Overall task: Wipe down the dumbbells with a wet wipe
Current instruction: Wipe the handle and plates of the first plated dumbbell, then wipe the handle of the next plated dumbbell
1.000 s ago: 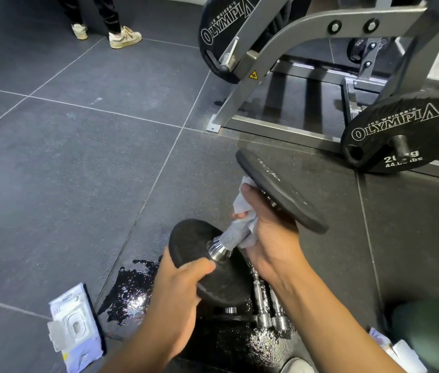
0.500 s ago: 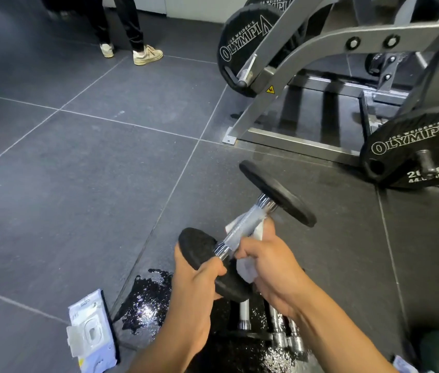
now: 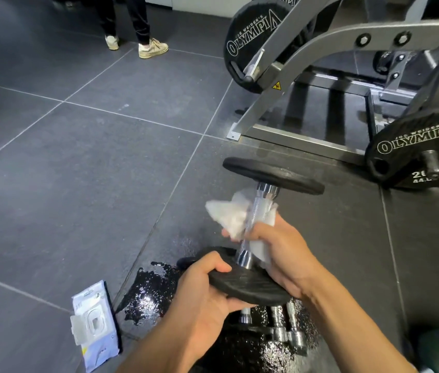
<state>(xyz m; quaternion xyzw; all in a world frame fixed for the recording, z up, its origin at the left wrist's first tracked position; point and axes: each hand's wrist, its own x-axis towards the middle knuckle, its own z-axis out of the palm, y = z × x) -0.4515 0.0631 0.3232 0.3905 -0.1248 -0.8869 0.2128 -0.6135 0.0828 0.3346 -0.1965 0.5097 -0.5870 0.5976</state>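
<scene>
I hold a black dumbbell (image 3: 272, 175) with a chrome handle nearly upright above the floor. My left hand (image 3: 202, 289) grips the rim of its lower black plate. My right hand (image 3: 280, 246) wraps a white wet wipe (image 3: 229, 214) around the lower part of the chrome handle, with the wipe bunching out to the left. Under the held dumbbell, more dumbbells (image 3: 280, 324) lie on the floor, only their chrome handles showing.
A wet wipe pack (image 3: 96, 335) with its lid open lies on the floor at lower left, beside a wet patch (image 3: 148, 294). A grey weight machine (image 3: 320, 47) with black Olympia plates (image 3: 415, 152) stands behind. A person's legs (image 3: 132, 25) stand at the far left.
The dumbbell has tilted from slanted to nearly upright. My right hand with the wipe has slid down the handle toward the lower plate. The view has shifted a little.
</scene>
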